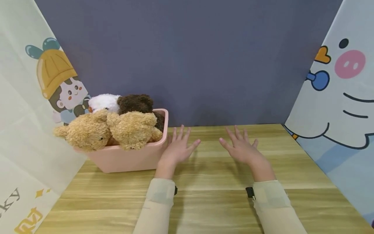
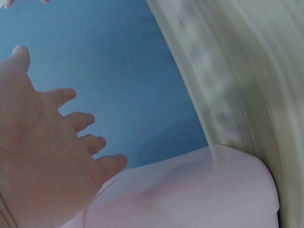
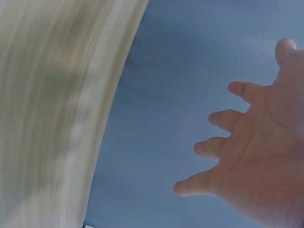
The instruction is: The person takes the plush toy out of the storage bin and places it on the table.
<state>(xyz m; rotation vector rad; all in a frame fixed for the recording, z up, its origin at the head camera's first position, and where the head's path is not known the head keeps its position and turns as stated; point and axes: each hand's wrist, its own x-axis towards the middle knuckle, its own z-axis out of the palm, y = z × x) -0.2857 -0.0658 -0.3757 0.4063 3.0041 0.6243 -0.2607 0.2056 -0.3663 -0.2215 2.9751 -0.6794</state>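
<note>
Both hands reach forward over the wooden table, palms down, with fingers spread. The left hand (image 1: 177,149) is just right of a pink bin (image 1: 131,159) and holds nothing; in the left wrist view its little finger overlaps the bin's wall (image 2: 190,190). My right hand (image 1: 242,150) hovers to the right, also with nothing in it. Plush toys fill the bin: two tan ones (image 1: 87,130) in front, a white one (image 1: 104,102) and a dark brown one (image 1: 135,103) behind. Their lower parts are hidden inside the bin.
A dark grey-blue panel (image 1: 193,58) rises at the back edge of the table (image 1: 210,208). Printed cloths hang at both sides, a cartoon child on the left cloth (image 1: 23,130) and a pig-nosed figure on the right cloth (image 1: 350,123). Each wrist wears a strap with a small black piece.
</note>
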